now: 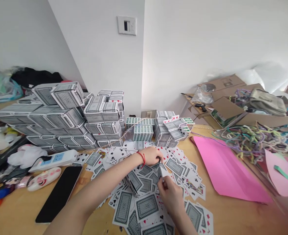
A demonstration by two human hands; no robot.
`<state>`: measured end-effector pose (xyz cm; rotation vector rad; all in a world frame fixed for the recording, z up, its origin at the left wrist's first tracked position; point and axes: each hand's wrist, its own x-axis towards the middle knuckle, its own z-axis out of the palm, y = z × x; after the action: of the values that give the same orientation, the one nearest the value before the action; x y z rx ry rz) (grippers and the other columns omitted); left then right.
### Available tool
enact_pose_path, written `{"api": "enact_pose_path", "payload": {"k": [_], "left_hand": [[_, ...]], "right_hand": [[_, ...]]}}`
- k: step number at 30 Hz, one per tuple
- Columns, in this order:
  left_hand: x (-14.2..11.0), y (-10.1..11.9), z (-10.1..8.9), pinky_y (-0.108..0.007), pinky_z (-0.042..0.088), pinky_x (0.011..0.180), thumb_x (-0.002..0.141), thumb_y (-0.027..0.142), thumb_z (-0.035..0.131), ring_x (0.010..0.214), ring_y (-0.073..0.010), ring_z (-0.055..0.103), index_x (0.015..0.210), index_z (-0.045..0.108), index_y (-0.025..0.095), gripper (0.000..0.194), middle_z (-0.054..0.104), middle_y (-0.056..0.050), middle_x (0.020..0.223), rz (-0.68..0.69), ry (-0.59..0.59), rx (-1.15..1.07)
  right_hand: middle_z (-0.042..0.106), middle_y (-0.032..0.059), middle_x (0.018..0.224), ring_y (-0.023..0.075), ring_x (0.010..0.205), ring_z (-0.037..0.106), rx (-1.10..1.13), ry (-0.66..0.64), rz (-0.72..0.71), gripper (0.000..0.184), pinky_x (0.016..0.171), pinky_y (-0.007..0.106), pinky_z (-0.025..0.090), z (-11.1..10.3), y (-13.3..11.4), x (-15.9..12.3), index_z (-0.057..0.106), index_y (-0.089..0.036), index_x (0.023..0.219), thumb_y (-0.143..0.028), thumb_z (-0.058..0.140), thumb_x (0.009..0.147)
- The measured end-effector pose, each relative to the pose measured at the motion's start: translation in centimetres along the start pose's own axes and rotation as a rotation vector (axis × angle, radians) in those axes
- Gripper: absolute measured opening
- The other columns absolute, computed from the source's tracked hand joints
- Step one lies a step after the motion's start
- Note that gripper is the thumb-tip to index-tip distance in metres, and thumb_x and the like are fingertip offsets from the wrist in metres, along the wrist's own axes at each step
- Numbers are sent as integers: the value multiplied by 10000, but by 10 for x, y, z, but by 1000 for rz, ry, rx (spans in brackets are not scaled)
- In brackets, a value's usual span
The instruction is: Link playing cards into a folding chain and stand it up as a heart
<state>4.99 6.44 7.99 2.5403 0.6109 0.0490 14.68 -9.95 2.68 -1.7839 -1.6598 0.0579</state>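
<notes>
My left hand [153,156], with a red string bracelet [142,159] at its wrist, reaches across the loose cards. Its fingers are closed at the upper end of a narrow, folded-looking playing card [161,172]. Lower down, my right hand [171,195] pinches the same card between thumb and fingers. Loose playing cards [146,206], some face up and some showing grey patterned backs, lie spread beneath both hands. A block built of cards [131,182] is partly hidden behind my left forearm.
Stacked card blocks [65,117] rise at the back left, with more card blocks [164,130] at the back middle. A phone [59,194] and a power strip [54,160] lie on the left. Pink paper [228,171], tangled yarn [256,143] and a cardboard box [263,119] occupy the right.
</notes>
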Motion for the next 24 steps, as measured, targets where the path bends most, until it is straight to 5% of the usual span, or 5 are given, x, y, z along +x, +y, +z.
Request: {"api": "enact_pose_path", "payload": {"k": [24], "left_hand": [[4, -1, 8, -207, 416, 742, 705, 121, 475, 749, -129, 599, 746, 669, 223, 223, 693, 30, 787, -32, 64, -71]], "right_hand": [[468, -34, 422, 104, 359, 453, -151, -40, 44, 286, 399, 203, 271, 13, 4, 3, 441, -210, 592, -288, 339, 848]]}}
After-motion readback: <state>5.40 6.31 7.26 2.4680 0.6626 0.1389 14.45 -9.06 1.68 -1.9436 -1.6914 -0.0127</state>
